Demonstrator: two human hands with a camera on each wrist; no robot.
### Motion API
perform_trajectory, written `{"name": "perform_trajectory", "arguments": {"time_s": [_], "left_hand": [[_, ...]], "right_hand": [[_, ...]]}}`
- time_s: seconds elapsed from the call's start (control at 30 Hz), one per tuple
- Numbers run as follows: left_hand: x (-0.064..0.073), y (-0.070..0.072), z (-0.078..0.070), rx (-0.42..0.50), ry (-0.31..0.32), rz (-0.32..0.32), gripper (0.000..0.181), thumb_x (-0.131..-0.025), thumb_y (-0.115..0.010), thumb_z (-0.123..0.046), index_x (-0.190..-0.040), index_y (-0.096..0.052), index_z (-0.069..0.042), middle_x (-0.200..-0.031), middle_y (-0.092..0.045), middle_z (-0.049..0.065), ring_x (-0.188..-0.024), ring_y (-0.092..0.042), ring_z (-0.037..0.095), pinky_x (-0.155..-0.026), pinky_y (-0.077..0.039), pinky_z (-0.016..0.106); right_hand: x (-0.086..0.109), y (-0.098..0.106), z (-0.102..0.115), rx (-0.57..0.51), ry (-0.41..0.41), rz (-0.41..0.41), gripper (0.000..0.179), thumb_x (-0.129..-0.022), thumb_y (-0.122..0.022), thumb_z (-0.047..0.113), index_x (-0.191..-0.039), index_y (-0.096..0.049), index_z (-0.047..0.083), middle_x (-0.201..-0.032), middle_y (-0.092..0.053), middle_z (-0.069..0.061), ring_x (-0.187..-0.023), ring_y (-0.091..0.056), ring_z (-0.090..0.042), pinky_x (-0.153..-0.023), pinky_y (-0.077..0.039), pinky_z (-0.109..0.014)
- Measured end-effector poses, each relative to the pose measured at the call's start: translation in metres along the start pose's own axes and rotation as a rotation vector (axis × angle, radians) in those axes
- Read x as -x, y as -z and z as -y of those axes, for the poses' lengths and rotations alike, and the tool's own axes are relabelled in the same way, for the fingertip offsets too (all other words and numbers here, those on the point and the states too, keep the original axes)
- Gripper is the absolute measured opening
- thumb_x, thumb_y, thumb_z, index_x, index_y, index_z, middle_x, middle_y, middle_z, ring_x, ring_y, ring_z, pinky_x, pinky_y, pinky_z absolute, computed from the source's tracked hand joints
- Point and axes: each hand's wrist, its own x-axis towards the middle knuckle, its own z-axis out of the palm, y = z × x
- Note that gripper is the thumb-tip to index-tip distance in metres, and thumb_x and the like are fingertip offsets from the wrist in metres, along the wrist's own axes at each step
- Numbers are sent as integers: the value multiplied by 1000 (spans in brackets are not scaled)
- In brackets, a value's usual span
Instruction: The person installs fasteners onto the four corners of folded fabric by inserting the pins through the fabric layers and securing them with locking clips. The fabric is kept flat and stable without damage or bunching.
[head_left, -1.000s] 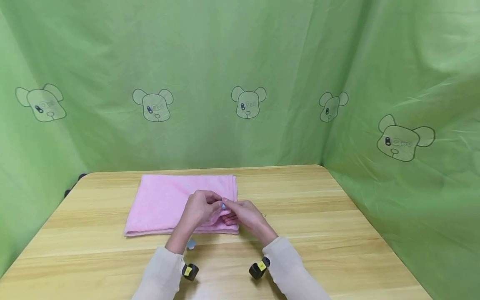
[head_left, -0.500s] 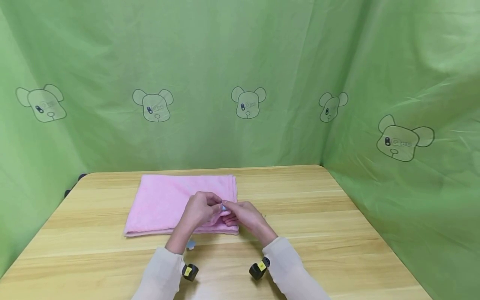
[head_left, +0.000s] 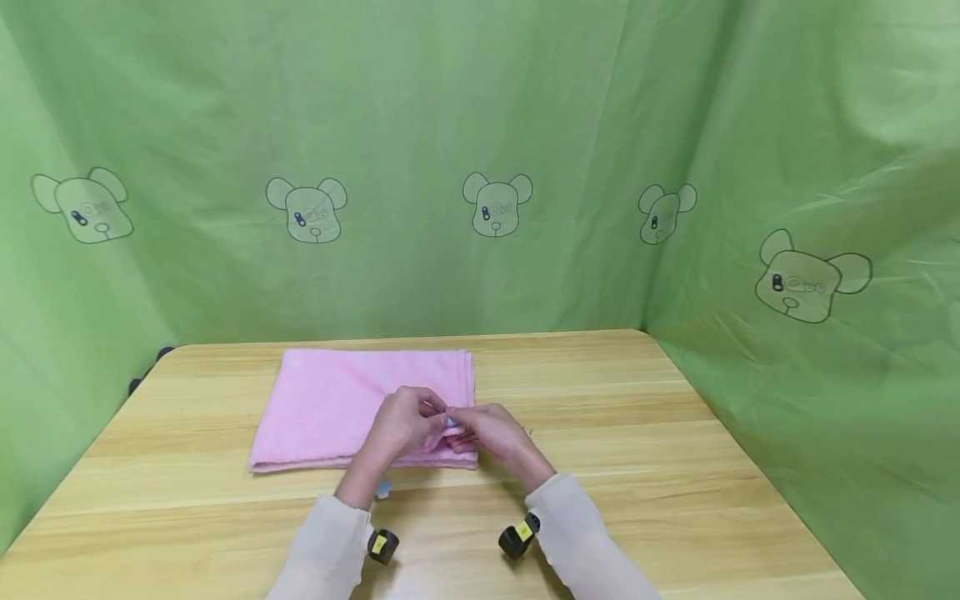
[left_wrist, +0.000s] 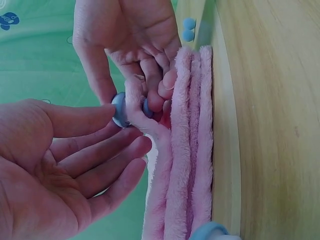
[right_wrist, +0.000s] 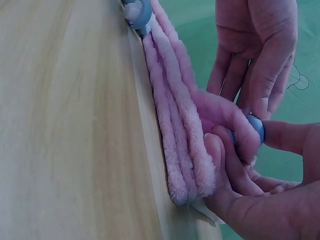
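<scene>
A folded pink plush blanket (head_left: 330, 400) lies on the table, its front right corner lifted in a bent flap. On that flap sits a round blue fastener (left_wrist: 120, 109), its cap on the outer face and a second blue piece (left_wrist: 147, 108) on the inner face. My right hand (head_left: 491, 432) pinches fastener and flap, thumb on the cap and curled fingers under the cloth. From the other side, my left hand (head_left: 405, 423) holds the cap's edge between thumb and index finger; its other fingers extend beside the flap. In the head view, fingers largely cover the fastener.
Another blue-and-white fastener (head_left: 383, 489) lies on the wooden table (head_left: 637, 467) in front of the blanket, beside my left wrist. Beyond the right hand, two small blue discs (left_wrist: 188, 23) show in the left wrist view. Green curtains (head_left: 405, 275) enclose the table's back and sides.
Both hands have shifted slightly toward me and to the right, with the cap and flap between them. My left fingers have turned a little around the cap. The blanket's body stays put.
</scene>
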Motion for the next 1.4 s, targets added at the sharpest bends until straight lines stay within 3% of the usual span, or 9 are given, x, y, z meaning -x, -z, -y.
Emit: {"name": "perform_trajectory", "arguments": {"time_s": [0.17,0.27,0.4,0.57,0.9,1.1,1.4], "left_hand": [[0,-3,0,-73,4,72,29,-77,-84,-9,-102,-72,-1,-93,-76,11,-85,-71,25,-84,-57,44],[1,-6,0,-137,-16,93,23,-77,-84,-10,-96,-74,-2,-88,-75,8,-80,-67,22,-78,-55,39],[1,-7,2,-152,-54,34,6,-84,-78,-10,-82,-76,-4,-72,-71,4,-64,-57,16,-65,-48,32],[-2,-5,7,-125,-47,-42,13,-89,-74,-10,-77,-75,-4,-62,-65,1,-55,-49,14,-58,-41,28],[-6,6,13,-67,38,-187,15,-94,-70,-17,-95,-75,-3,-77,-73,9,-62,-60,18,-60,-48,31],[-9,15,19,14,126,-228,19,-102,-57,-21,-108,-66,-6,-81,-72,12,-61,-61,19,-54,-47,29],[-13,26,33,95,199,-257,24,-107,-44,-29,-118,-56,-11,-61,-51,2,-50,-47,14,-50,-42,29]], "right_hand": [[1,1,-1,-25,2,-3,37,-101,-59,22,-111,-68,-13,-78,-73,-1,-70,-69,-11,-73,-60,-26],[0,1,-1,-31,-3,-15,42,-103,-58,25,-114,-66,-14,-78,-74,-2,-69,-69,-10,-71,-60,-24],[-1,0,-2,-22,-12,-31,47,-105,-55,31,-112,-67,-14,-79,-73,-4,-68,-68,-9,-69,-59,-23],[-2,-1,-1,-47,-33,-9,54,-110,-43,34,-110,-63,-17,-80,-68,-6,-68,-66,-11,-69,-60,-24],[-1,-1,0,-30,-24,12,51,-110,-39,29,-114,-61,-17,-86,-68,-8,-73,-66,-13,-75,-60,-27],[1,-3,2,-12,-21,12,48,-110,-39,24,-112,-61,-18,-85,-68,-8,-73,-66,-13,-76,-60,-27],[0,-3,1,-10,-24,7,48,-110,-40,25,-111,-61,-17,-86,-68,-9,-73,-66,-13,-77,-60,-29]]}}
